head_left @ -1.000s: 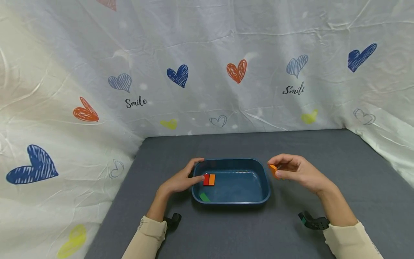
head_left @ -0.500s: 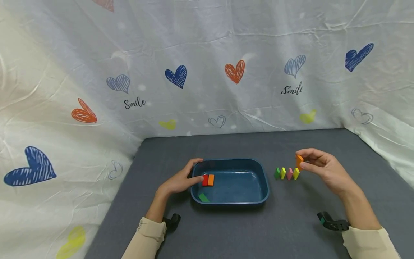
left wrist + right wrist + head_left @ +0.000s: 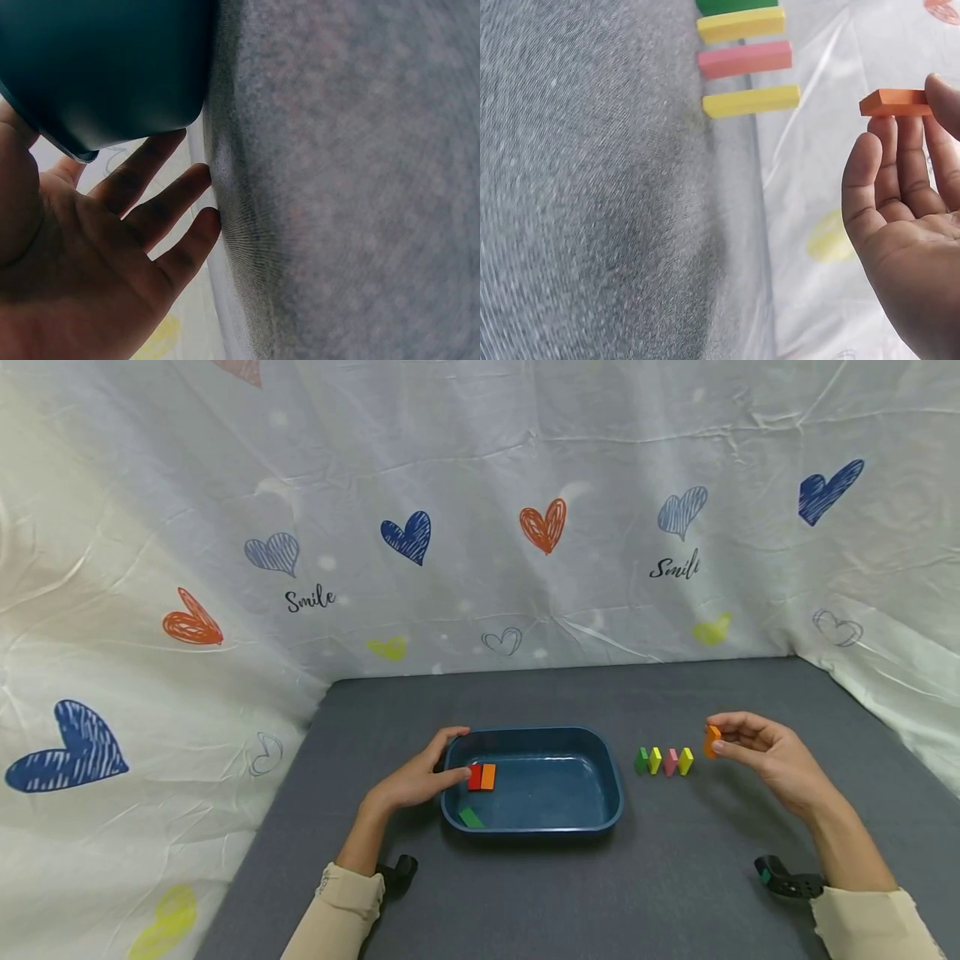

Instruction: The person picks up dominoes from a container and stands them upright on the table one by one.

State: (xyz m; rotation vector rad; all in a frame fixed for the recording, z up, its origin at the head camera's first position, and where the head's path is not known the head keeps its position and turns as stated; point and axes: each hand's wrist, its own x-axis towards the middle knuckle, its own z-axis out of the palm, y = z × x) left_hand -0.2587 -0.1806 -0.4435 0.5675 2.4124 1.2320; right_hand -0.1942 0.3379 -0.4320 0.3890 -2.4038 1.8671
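My left hand (image 3: pixel 411 781) holds the left end of a dark blue rectangular tray (image 3: pixel 555 795), thumb over the rim and fingers along the outer wall. Inside the tray lie a red block (image 3: pixel 476 778), an orange block (image 3: pixel 488 777) and a green block (image 3: pixel 471 817). Between thumb and fingertips, my right hand (image 3: pixel 780 764) pinches an orange domino block (image 3: pixel 894 102), raised off the table. To its left stands a row of upright dominoes: green (image 3: pixel 641 761), yellow (image 3: pixel 655 761), pink (image 3: pixel 671 762) and yellow (image 3: pixel 751 100) at the near end to the hand.
A dark grey cloth covers the table (image 3: pixel 570 893). White sheeting printed with hearts (image 3: pixel 543 526) hangs behind it and along the left side. The domino row stands just right of the tray's right wall.
My right hand has moved right with the orange domino, from beside the tray to past the right end of the row, uncovering the standing dominoes. The left hand stays on the tray.
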